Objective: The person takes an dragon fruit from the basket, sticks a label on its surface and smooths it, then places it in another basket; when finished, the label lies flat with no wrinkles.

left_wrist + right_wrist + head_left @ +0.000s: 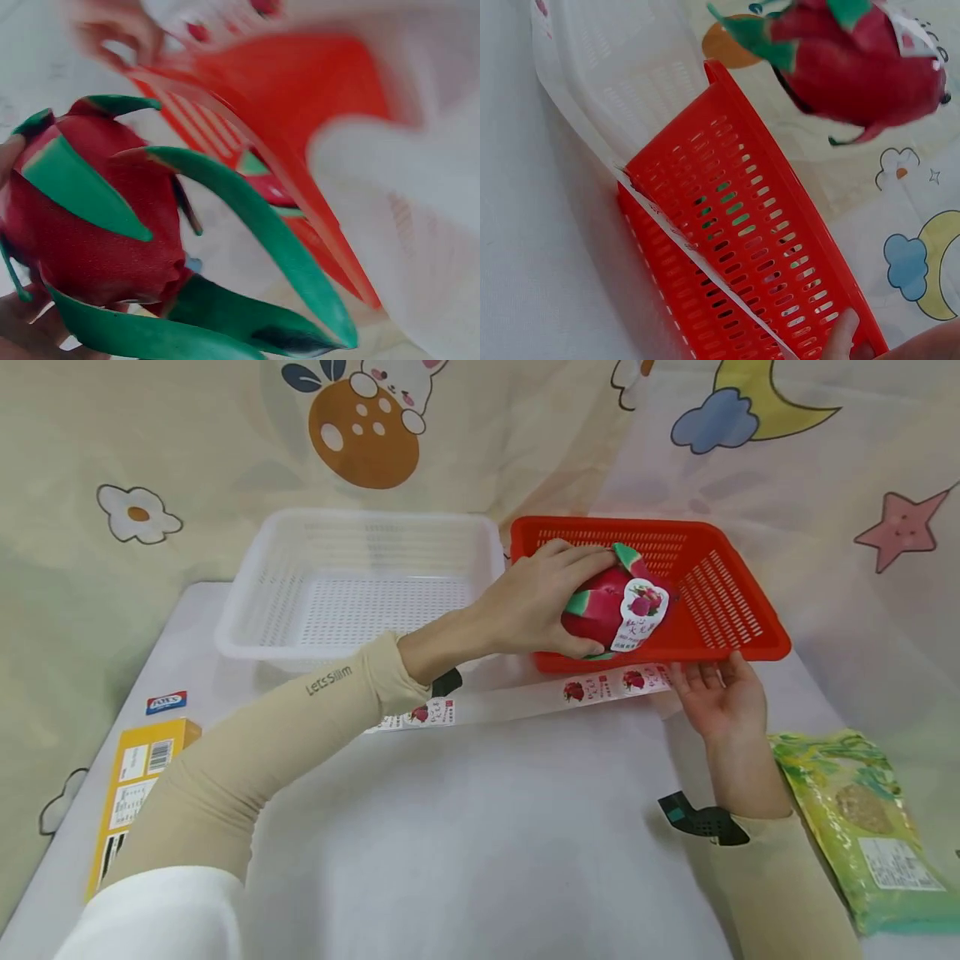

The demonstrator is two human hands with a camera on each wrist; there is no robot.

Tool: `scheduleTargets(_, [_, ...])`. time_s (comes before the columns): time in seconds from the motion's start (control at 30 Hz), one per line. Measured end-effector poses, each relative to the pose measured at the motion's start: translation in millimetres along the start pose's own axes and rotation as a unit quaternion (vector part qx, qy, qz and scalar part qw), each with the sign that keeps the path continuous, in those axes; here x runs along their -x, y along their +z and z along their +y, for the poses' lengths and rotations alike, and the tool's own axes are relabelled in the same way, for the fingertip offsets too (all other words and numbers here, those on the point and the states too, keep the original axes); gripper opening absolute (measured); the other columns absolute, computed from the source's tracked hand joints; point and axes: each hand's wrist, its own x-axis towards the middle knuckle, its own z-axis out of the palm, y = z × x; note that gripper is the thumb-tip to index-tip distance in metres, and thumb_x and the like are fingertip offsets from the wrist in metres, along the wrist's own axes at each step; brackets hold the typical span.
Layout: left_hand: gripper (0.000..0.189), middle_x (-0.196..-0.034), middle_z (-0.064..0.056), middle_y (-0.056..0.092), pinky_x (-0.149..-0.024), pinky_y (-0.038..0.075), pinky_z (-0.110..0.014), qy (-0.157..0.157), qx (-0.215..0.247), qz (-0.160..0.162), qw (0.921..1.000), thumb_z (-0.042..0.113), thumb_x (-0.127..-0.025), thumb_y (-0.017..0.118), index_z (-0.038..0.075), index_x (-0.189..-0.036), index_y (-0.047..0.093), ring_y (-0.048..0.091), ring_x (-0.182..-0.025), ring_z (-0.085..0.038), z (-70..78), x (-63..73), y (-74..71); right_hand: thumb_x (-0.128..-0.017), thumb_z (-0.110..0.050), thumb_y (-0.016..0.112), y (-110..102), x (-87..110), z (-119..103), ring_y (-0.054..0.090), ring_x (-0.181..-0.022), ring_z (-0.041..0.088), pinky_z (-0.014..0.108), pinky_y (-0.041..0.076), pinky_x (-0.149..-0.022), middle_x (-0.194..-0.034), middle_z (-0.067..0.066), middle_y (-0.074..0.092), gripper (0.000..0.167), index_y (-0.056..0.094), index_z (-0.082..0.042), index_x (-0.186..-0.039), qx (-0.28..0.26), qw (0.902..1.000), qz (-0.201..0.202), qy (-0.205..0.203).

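My left hand (528, 597) grips a red dragon fruit (596, 614) with green leaf tips and holds it over the red basket (738, 602). A white printed label (642, 610) is stuck on the fruit's side. At the basket's front rim, my right hand (723, 702) pinches the edge, palm turned up. Beside its fingers ends a strip of dragon fruit stickers (600, 687), which runs left along the basket's front, partly behind the left wrist. Inside the basket, the left wrist view gives a glimpse of another red and green fruit (268, 189).
A white slotted basket (247, 602) stands left of the red one. On the left lie a yellow box (123, 793), partly behind my left sleeve, and a small blue and red packet (167, 702). A green bag (847, 802) lies at the right. A patterned cloth (480, 443) hangs behind.
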Motion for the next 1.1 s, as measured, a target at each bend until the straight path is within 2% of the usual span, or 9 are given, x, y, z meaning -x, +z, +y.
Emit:
scheduleTargets(0.13, [0.092, -0.151, -0.005, 0.041, -0.100, 0.048, -0.031, 0.003, -0.037, -0.010, 0.9992, 0.050, -0.075, 0.077, 0.011, -0.148, 0.036, 0.034, -0.136, -0.021, -7.5, -17.5, 7.0, -0.083, -0.016, 0.074, 0.4, -0.6, 0.3, 0.055, -0.122, 0.015, 0.045, 0.043, -0.108, -0.123, -0.002, 0.065, 0.044, 0.055, -0.026, -0.121, 0.002, 1.0000, 0.005, 0.000])
scheduleTargets(0.33, [0.093, -0.155, -0.002, 0.034, -0.105, 0.044, -0.030, -0.001, -0.079, -0.049, 0.9957, 0.054, -0.078, 0.073, 0.016, -0.152, 0.030, 0.029, -0.140, -0.018, -13.4, -39.5, 20.8, -0.084, -0.016, 0.072, 1.5, 0.5, 0.4, 0.056, -0.122, 0.016, 0.045, 0.042, -0.109, -0.124, -0.001, 0.065, 0.042, 0.056, -0.026, -0.122, 0.003, 1.0000, 0.006, -0.002])
scheduleTargets(0.57, [0.096, -0.156, 0.004, 0.031, -0.105, 0.044, -0.028, -0.021, -0.086, -0.078, 0.9930, 0.058, -0.077, 0.071, 0.021, -0.153, 0.026, 0.027, -0.140, -0.014, -14.7, -59.5, 28.8, -0.086, -0.018, 0.070, 0.6, 3.1, 0.1, 0.056, -0.121, 0.016, 0.045, 0.042, -0.109, -0.123, 0.000, 0.065, 0.040, 0.055, -0.026, -0.123, 0.007, 0.9999, 0.011, -0.004])
scheduleTargets(0.83, [0.095, -0.157, 0.006, 0.029, -0.103, 0.044, -0.030, -0.021, -0.120, -0.104, 0.9870, 0.062, -0.078, 0.067, 0.024, -0.154, 0.024, 0.028, -0.138, -0.015, -16.7, -78.6, 39.3, -0.088, -0.018, 0.069, 0.6, 1.6, 0.6, 0.055, -0.122, 0.017, 0.043, 0.041, -0.109, -0.125, 0.001, 0.063, 0.039, 0.054, -0.025, -0.124, 0.014, 0.9998, 0.014, -0.004])
scheduleTargets(1.1, [0.093, -0.155, 0.008, 0.031, -0.100, 0.047, -0.029, -0.025, -0.119, -0.158, 0.9800, 0.060, -0.078, 0.068, 0.027, -0.152, 0.022, 0.031, -0.136, -0.014, -10.3, -94.3, 48.4, -0.091, -0.020, 0.066, 0.2, 1.5, -1.3, 0.054, -0.122, 0.016, 0.042, 0.041, -0.110, -0.124, 0.002, 0.063, 0.037, 0.053, -0.024, -0.125, 0.022, 0.9996, 0.011, -0.011])
